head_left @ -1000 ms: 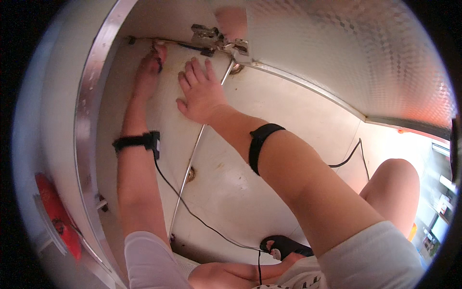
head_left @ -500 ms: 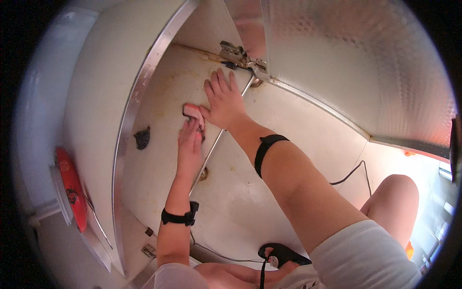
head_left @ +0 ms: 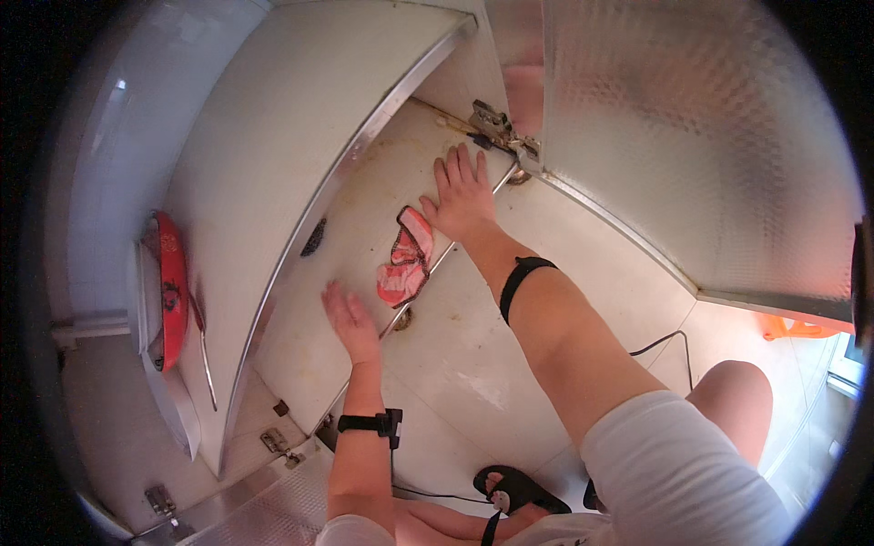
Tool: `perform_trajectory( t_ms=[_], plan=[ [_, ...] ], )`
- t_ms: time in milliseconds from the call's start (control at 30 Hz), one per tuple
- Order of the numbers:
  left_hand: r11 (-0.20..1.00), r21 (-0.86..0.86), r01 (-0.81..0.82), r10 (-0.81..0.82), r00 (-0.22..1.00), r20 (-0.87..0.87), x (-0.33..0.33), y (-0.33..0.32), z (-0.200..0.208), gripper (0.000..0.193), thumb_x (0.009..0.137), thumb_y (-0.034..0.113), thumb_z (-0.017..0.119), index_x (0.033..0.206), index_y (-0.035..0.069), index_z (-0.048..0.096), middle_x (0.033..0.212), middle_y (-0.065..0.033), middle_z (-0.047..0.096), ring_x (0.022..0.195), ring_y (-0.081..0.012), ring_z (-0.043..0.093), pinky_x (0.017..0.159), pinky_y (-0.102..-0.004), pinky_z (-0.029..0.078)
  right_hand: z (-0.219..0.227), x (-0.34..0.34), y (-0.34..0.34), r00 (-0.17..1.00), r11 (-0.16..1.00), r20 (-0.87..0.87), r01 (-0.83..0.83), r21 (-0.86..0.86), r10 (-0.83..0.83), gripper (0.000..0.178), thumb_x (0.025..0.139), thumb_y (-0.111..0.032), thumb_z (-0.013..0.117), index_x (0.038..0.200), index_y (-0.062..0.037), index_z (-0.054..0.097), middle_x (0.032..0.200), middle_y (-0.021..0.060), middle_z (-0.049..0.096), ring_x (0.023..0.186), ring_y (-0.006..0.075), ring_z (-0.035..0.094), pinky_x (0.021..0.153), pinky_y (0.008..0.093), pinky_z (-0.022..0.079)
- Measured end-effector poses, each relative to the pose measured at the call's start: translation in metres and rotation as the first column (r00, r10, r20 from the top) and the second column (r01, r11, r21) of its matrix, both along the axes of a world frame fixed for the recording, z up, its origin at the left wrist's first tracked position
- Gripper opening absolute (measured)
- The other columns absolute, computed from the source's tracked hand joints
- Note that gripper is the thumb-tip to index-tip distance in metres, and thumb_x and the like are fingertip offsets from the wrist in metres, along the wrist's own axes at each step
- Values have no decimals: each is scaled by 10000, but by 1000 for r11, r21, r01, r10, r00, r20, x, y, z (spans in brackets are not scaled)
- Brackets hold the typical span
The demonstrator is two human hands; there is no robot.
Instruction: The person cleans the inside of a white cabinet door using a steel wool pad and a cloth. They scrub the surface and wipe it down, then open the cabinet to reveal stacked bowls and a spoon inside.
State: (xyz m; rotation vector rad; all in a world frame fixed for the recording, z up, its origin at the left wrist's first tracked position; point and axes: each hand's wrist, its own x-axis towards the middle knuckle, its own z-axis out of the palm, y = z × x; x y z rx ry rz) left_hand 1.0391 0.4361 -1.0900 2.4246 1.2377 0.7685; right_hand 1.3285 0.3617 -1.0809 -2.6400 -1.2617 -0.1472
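We have a pale, brown-stained cabinet panel (head_left: 369, 196) at the frame's centre, with light floor (head_left: 464, 350) below it and a textured silver door (head_left: 674, 155) filling the upper right. A white partition (head_left: 282, 136) sweeps down the left of centre, its metal edge partly in front of a dark pad (head_left: 314, 237).

A red rounded object (head_left: 173, 300) shows at the left, an orange object (head_left: 792, 326) at the right, and a black sandal (head_left: 523, 493) at lower centre.

We count one red cloth (head_left: 414, 246), crumpled on the panel at centre, between our two hands; two black wrist straps (head_left: 364, 422); and two metal hinges (head_left: 275, 441) at lower left.

Our left hand (head_left: 351, 318) has its grip released, holding nothing; our right hand (head_left: 462, 205), also unclenched, lies spread on the panel, just beside the cloth.
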Motion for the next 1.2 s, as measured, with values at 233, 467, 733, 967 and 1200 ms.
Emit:
perform_trajectory(
  t_ms=[233, 467, 733, 967, 1200],
  plan=[
    [943, 254, -217, 295, 898, -326, -73, 8, 4, 430, 1007, 185, 465, 1400, 13, 490, 1506, -182, 471, 1402, -388, 412, 1154, -493, 337, 34, -7, 32, 997, 995, 0, -75, 66, 75, 514, 945, -357, 530, 1329, -18, 564, 1377, 212, 532, 1369, 364, 404, 1143, 572, 300],
    [937, 211, -277, 336, 882, -331, -62, 24, -2, 434, 1015, 213, 444, 1413, 44, 479, 1526, -137, 459, 1432, -343, 385, 1153, -490, 324, 29, 38, 106, 995, 995, -92, 43, 86, -35, 377, 955, -184, 519, 1289, -27, 600, 1313, 173, 600, 1247, 349, 516, 1030, 469, 460],
    [930, 227, -290, 357, 862, -360, -36, 32, 2, 425, 1025, 229, 429, 1411, 59, 481, 1530, -125, 455, 1432, -331, 388, 1139, -497, 329, 40, 61, 136, 995, 982, -52, 70, -174, -80, 325, 933, -171, 529, 1205, -19, 624, 1250, 156, 645, 1175, 323, 547, 922, 442, 504],
    [932, 220, -289, 355, 854, -379, -26, 25, 22, 418, 1027, 228, 425, 1410, 69, 479, 1518, -120, 470, 1427, -330, 397, 1118, -495, 351, 51, 26, 80, 966, 986, -229, -141, -86, 118, 286, 921, -150, 559, 1168, -49, 660, 1216, 161, 626, 1116, 346, 623, 871, 425, 560],
    [918, 255, -303, 380, 857, -348, -39, 26, 61, 423, 1023, 220, 424, 1416, 71, 475, 1519, -112, 469, 1429, -324, 397, 1119, -492, 353, 107, -18, -20, 850, 934, -525, 223, 278, -46, 216, 873, -119, 605, 1048, -3, 552, 1103, 241, 616, 865, 392, 676, 748, 496, 555]
  ],
)
